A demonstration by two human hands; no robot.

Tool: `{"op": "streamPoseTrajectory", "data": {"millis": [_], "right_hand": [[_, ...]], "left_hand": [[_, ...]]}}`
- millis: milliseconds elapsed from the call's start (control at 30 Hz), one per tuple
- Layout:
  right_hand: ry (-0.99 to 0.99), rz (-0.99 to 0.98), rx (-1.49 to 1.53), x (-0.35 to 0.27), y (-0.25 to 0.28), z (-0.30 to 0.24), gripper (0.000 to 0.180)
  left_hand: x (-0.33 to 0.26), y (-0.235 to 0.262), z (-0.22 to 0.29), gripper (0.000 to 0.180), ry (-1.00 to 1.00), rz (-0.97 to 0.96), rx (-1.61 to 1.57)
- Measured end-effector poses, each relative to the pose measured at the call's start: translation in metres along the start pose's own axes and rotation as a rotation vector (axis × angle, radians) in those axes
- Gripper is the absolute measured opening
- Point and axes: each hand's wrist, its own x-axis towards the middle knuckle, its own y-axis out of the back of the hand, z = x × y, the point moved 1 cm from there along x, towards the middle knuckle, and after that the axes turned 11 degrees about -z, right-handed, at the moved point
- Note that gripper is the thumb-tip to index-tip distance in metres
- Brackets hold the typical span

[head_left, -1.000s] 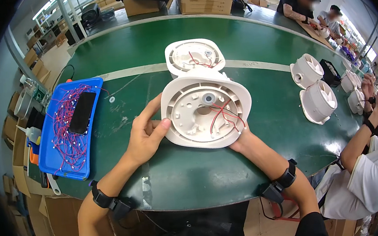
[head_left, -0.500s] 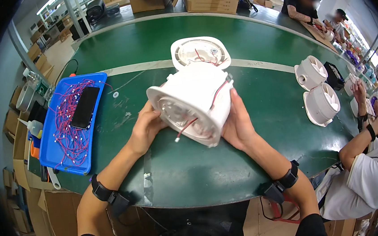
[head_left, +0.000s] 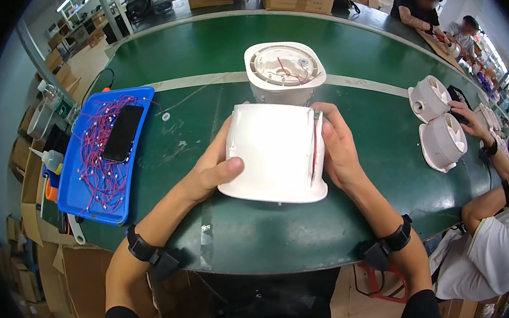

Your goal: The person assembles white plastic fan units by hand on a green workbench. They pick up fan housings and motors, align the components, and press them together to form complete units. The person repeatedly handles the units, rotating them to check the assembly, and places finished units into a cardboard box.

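1. Both forearms come in from the near edge, each with a black wrist strap.
2. The left hand [head_left: 210, 172] is clamped on the left side of a white housing [head_left: 275, 151], thumb lying across its near left face.
3. The right hand [head_left: 337, 152] is clamped on the housing's right side, fingers wrapped round the far right edge; a red wire [head_left: 314, 148] runs down that side just beside the palm.
4. The housing is held between the two hands over the green surface [head_left: 261, 231], in the middle of the scene, its plain smooth side facing up; whether it touches the surface cannot be told.
5. Just beyond it stands a second housing [head_left: 284, 71], open side up, with red wire showing inside; it sits on the pale stripe that crosses the surface.
6. To the left lies a blue tray [head_left: 82, 198] full of red wires, with a black phone [head_left: 122, 133] on top of them.
7. At the right, two round white fan parts [head_left: 439, 124] lie one beside the other, and another person's hand [head_left: 466, 117] touches the farther one.
8. At the far right edge, two more people sit at the surface.
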Motion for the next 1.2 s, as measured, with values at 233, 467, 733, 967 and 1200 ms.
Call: {"op": "streamPoseTrajectory", "data": {"millis": [233,467,733,967,1200], "right_hand": [[0.17,-0.16,-0.225,0.004,0.001,-0.002,0.041],[0.381,-0.264,-0.881,-0.001,-0.017,-0.039,0.047],[0.381,0.081,-1.427,-0.069,0.01,-0.083,0.053],[0.127,0.577,-1.56,-0.047,0.058,-0.073,0.043],[0.048,0.449,-1.692,-0.009,0.052,-0.071,0.03]], "left_hand": [[0.003,0.013,-0.004,0.123,-0.007,-0.023,-0.058],[0.003,0.022,0.002,0.068,-0.041,0.098,-0.208],[0.001,0.03,-0.013,0.033,0.071,0.263,-0.117],[0.002,0.025,-0.015,0.03,0.134,0.225,-0.05],[0.002,0.027,-0.012,0.028,0.145,0.233,-0.025]]}}
